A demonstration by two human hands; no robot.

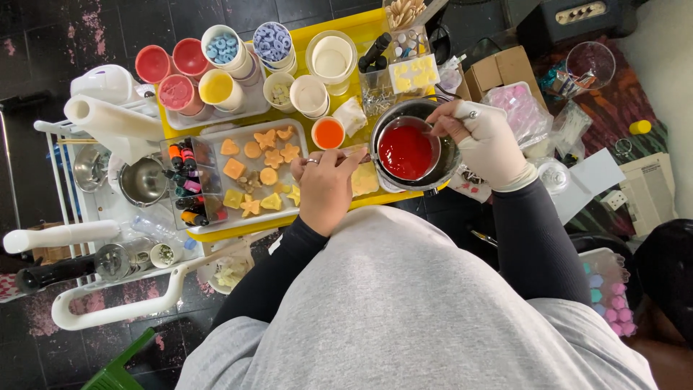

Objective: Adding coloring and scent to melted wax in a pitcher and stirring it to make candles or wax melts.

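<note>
A metal pot (442,165) stands on the right of the yellow table (361,29) with a smaller cup of red liquid (406,151) inside it. My right hand (485,141), in a white glove, grips the pot's far rim. My left hand (326,186) is bare, wears a ring, and holds a thin stirring stick whose tip reaches toward the red liquid. Just left of my left hand lies a clear tray (216,136) with orange and yellow shaped pieces (268,157).
Cups of red, yellow, blue and white material (216,85) fill the table's far side; a small orange cup (328,133) sits by the pot. Dye bottles (189,189) lie beside the tray. A white cart (108,209) stands left; boxes and bags (520,101) right.
</note>
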